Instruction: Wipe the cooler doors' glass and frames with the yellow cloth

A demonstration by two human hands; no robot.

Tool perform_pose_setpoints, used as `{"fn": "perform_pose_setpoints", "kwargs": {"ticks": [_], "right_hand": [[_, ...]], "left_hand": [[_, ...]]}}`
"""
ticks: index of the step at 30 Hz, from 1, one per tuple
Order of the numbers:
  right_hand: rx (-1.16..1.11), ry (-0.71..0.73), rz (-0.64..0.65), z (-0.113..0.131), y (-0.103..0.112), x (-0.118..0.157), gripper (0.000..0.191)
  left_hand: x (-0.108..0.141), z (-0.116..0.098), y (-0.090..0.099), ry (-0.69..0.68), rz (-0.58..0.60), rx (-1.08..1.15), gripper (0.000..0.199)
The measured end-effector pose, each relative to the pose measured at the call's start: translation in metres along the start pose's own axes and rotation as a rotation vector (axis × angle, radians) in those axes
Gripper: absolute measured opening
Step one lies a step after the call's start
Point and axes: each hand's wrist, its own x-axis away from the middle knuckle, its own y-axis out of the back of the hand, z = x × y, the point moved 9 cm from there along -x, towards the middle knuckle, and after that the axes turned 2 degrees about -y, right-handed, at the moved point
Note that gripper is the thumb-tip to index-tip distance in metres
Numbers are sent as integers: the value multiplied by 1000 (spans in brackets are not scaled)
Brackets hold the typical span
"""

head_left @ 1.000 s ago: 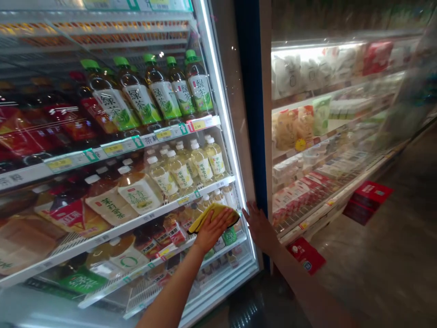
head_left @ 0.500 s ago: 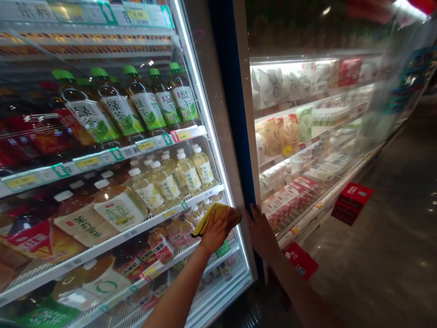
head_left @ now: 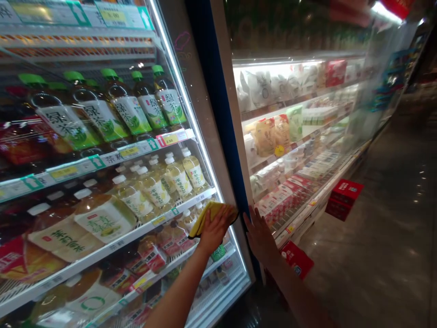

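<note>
So, head view: the left hand [head_left: 215, 226] sits right of centre, laid flat over a yellow cloth [head_left: 204, 221] with the fingers stretched out, so the grip's open, just pinning it to the cooler's glass front. Cloth's right end runs past the light strip [head_left: 187, 100] onto the door's edge. Left of it there's lots of glass, with green-capped bottles [head_left: 131, 111] behind it, upper left. Right hand [head_left: 261, 234] is just beside it, fingers spread, nothing in that grip; it's over by the blue panel [head_left: 221, 100], can't tell if it's touching. Tight gap there, second cooler [head_left: 229, 86] close by. Open floor [head_left: 382, 255] lower right, though red boxes [head_left: 344, 199] jut out along that cooler's bottom edge.
</note>
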Motion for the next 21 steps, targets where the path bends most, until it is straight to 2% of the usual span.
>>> {"fn": "perform_pose_setpoints", "kwargs": {"ticks": [3,6,9,12,14,17,19,21], "right_hand": [[-7,13,-3,2,6,-5,64],[-5,9,-16,5,11,-9,65],[18,11,-13,11,12,-13,65],[40,57,11,19,12,-23,65],[28,101,10,23,15,-31,65],[-26,138,-38,23,24,-39,66],[-65,139,-89,21,31,-41,66],[-101,134,-139,19,37,-41,62]], "left_hand": [[-15,16,6,54,-18,0,56],[-12,29,12,155,-26,2,60],[-6,17,8,112,-1,22,60],[-18,9,4,44,11,44,57],[-36,21,10,91,-15,65,58],[-52,53,27,248,-70,86,65],[-47,65,34,336,-90,75,69],[-37,60,33,330,-82,56,70]]}}
